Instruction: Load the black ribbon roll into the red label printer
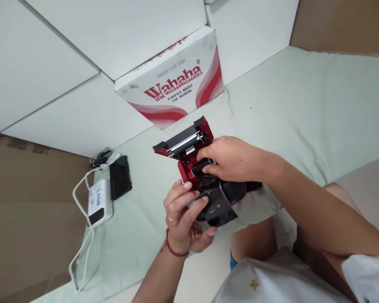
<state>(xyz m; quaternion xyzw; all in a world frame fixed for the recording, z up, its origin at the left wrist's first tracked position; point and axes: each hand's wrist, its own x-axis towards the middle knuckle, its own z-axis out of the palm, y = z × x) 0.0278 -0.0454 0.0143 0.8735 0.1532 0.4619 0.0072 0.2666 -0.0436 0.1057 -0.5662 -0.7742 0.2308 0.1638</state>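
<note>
A red and black device (185, 170) with its lid (183, 141) raised stands in front of me; a metal bar and a roller show on the lid's inner side. My right hand (229, 160) pinches a black roll (202, 169) at the device's opening, coming from the right. From the roll a dark, glossy sheet (220, 207) hangs down toward me. My left hand (186, 214), with a red string on the wrist, holds the left edge of this sheet, fingers on top and thumb below. The device's lower body is partly hidden by the sheet and my hands.
Behind the device stands a white and red Wahaha carton (177, 84) against white boxes (69, 113). At the left lie a black phone (120, 177), a white power bank (100, 203) and a white cable (78, 206) on a pale green cloth (145, 202).
</note>
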